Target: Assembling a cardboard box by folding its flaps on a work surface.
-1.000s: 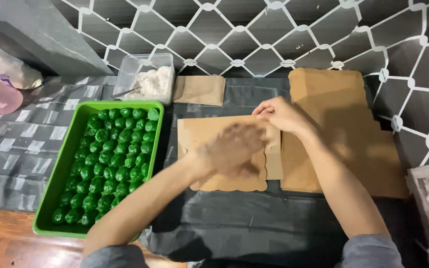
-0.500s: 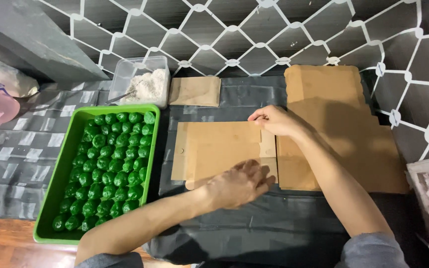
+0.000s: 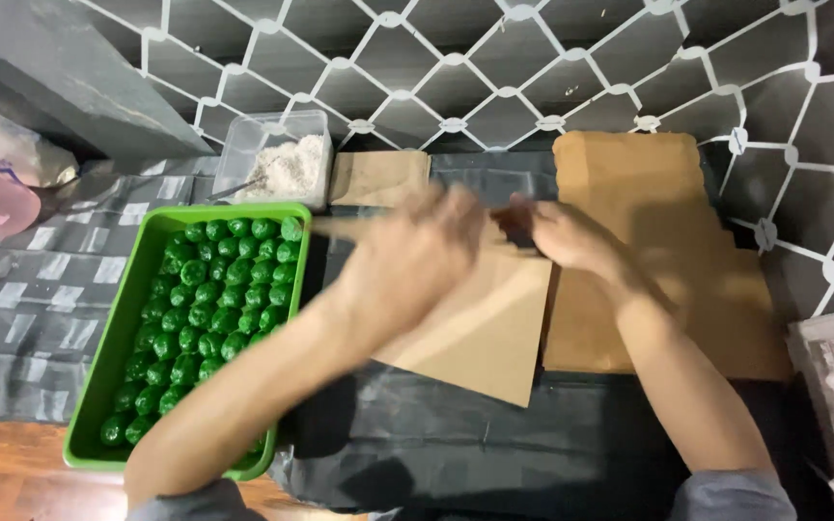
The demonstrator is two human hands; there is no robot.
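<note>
- Looking down from the head camera, the view showed both hands working a flat brown cardboard blank (image 3: 480, 328) that lay on the black plastic sheet (image 3: 494, 444), between the green tray (image 3: 98, 386) and the stack of brown cardboard blanks (image 3: 668, 289).
- The left hand (image 3: 417, 256) was blurred by motion. It lay over the upper part of the blank with the fingers curled at the top edge; whether they pinched the board or only pressed on it could not be told.
- The right hand (image 3: 562, 236) was closed narrowly on the blank's upper right corner, just beside the stack.
- The blank sat at a tilt, with its lower corner pointing toward the person and its upper edge apparently raised.
- The tray held tight rows of green balls (image 3: 209, 309) and stood touching the sheet's left edge. A clear tub of white powder (image 3: 282, 164) and a small brown paper piece (image 3: 378, 178) sat behind it, against the patterned wall.
- For clean handling, judged from this position: one hand should anchor a corner while the other works along the crease line, keeping pressure even so the board bends on the score and not beside it.
- The blank should be kept over the sheet and away from the tray rim, since a swinging edge could knock the balls.
</note>
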